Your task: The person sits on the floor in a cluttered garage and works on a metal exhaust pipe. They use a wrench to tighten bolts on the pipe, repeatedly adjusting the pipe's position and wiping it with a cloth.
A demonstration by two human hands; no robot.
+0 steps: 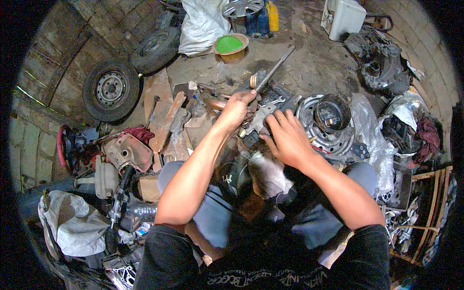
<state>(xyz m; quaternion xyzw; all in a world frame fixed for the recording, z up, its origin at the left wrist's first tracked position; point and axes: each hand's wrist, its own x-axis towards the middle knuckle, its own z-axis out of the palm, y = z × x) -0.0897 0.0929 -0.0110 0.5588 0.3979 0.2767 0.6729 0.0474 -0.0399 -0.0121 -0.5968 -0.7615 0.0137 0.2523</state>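
My left hand (240, 110) is closed around the lower end of a long metal shaft (275, 67), which points up and to the right. Just below it lies a grey metal housing (261, 116), greasy and irregular in shape. My right hand (288, 137) grips the housing's right side, with the fingers over the top and the thumb near the lower edge. Whether shaft and housing are one piece I cannot tell. A small open-end wrench (276, 101) lies just beyond the housing. Between my knees is a whitish cloth (270, 176).
A wheel rim (309, 140) with a dark round pan (332, 112) on it lies to the right. A basin with a green bowl (229, 44) stands ahead. Tyres (154, 50) lean at the far left. A greasy engine part (379, 65) sits at the far right.
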